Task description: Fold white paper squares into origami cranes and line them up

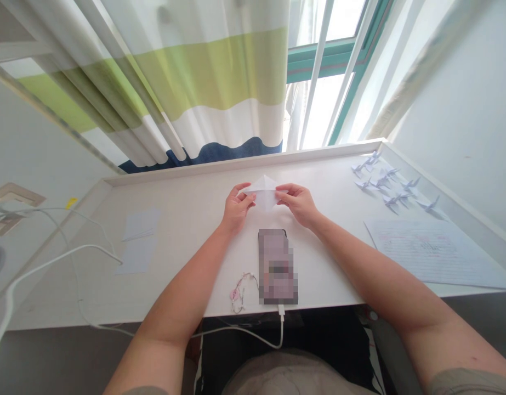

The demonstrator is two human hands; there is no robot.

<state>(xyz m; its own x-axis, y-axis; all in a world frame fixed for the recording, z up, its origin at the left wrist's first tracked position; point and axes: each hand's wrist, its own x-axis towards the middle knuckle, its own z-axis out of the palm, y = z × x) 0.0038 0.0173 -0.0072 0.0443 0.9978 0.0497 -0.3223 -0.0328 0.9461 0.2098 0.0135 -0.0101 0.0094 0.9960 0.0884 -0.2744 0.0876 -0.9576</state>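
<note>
Between my two hands, above the white desk, is a partly folded sheet of white origami paper (265, 189) with a pointed top and side corners. My left hand (236, 207) pinches its left corner between thumb and fingers. At the opposite corner, my right hand (297, 203) grips the paper the same way. Just below the hands lies a phone (275, 266), its screen blurred out, with a beaded strap (241, 293) beside it.
Several folded paper cranes (386, 178) stand at the back right, behind a written sheet (429, 249). Blank paper squares (140, 241) lie on the left. White cables (67, 249) cross the desk's left side, and a charging cable (282, 323) hangs over its front edge.
</note>
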